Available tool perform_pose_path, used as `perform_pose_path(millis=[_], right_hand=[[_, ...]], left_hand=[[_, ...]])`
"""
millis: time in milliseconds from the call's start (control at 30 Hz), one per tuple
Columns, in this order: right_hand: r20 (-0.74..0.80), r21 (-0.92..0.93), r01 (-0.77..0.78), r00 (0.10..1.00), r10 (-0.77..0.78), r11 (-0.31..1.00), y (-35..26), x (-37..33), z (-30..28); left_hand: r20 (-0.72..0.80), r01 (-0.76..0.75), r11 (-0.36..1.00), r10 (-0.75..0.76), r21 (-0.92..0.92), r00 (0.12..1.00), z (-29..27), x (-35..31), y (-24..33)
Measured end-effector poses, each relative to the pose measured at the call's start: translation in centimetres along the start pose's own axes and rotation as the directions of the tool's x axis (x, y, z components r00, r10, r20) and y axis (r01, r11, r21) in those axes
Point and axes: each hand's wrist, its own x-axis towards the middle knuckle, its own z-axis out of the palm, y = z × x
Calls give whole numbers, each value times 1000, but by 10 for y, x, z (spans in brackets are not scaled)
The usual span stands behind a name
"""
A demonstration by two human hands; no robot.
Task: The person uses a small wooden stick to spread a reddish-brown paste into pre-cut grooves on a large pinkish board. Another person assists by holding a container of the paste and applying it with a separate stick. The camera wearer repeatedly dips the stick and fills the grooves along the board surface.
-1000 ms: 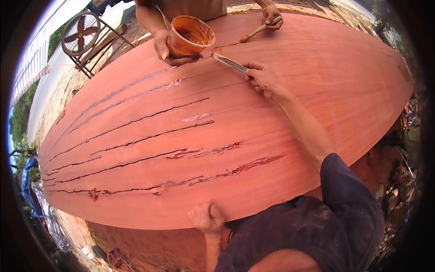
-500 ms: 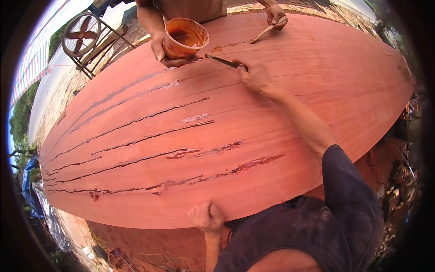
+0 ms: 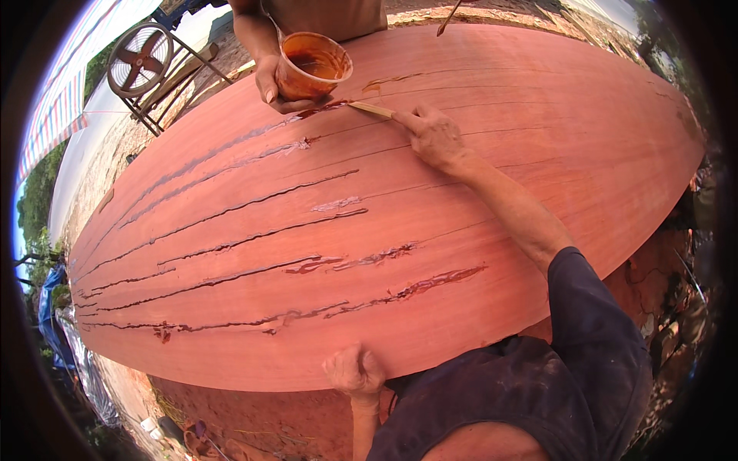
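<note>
At the frame's upper center, a right hand [image 3: 440, 141] is holding a flat scraper [image 3: 372, 110] in a closed grip, its long axis slanting, its tip pointing left and slightly up near a stained bowl [image 3: 311, 86]. At lower center, the left hand [image 3: 355, 370] is curling, its hold impossible to tell.

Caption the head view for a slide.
Right hand holds a flat tool at a streaked reddish surface, left hand at its edge; a co-worker's hand supports a tub.

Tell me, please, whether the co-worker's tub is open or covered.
Open: the tub is uncovered at the top, so its smeared, orange-red inside shows within the round rim.
</note>
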Motion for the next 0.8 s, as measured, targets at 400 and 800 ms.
perform_pose_path(millis=[400, 800], right_hand=[[-10, -62, -7, 1000, 6, 998, 3, 0, -19], [64, 218, -421, 906, 418, 880, 22, -11, -44]], left_hand=[[28, 11, 1000, -11, -10, 1000, -1, 0, 1], [-30, -17, 1000, 17, -7, 999, 4, -3, -2]])
